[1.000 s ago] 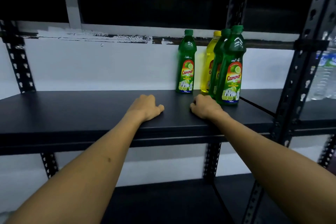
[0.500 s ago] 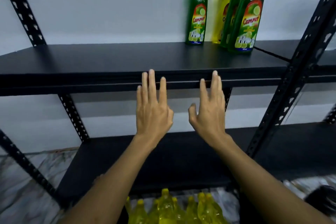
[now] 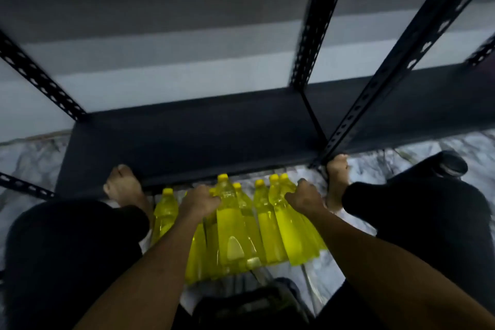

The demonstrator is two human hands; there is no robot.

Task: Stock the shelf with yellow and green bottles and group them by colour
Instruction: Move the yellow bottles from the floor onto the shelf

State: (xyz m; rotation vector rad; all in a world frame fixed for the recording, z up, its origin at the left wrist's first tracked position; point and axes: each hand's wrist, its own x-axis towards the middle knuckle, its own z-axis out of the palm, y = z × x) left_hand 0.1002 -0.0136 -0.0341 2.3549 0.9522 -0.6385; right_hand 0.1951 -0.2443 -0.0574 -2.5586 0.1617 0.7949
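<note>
Progress: you are at the pick-up stage. A cluster of yellow bottles stands on the floor between your bare feet, just in front of the lowest shelf. That shelf is bare where it shows. No green bottles in sight. Judging from this view, most of the stocking and all the grouping of this batch is left.

Hands: your left hand is curled over the shoulder of a bottle on the left of the cluster; your right hand is closed on the neck of one on the right. Neither bottle looks lifted yet, though blur makes that uncertain.

Surface and room: dark metal rack with slotted uprights, pale wall behind, marbled floor. Light is dim. A dark round object lies beyond your right knee; cannot tell what.
</note>
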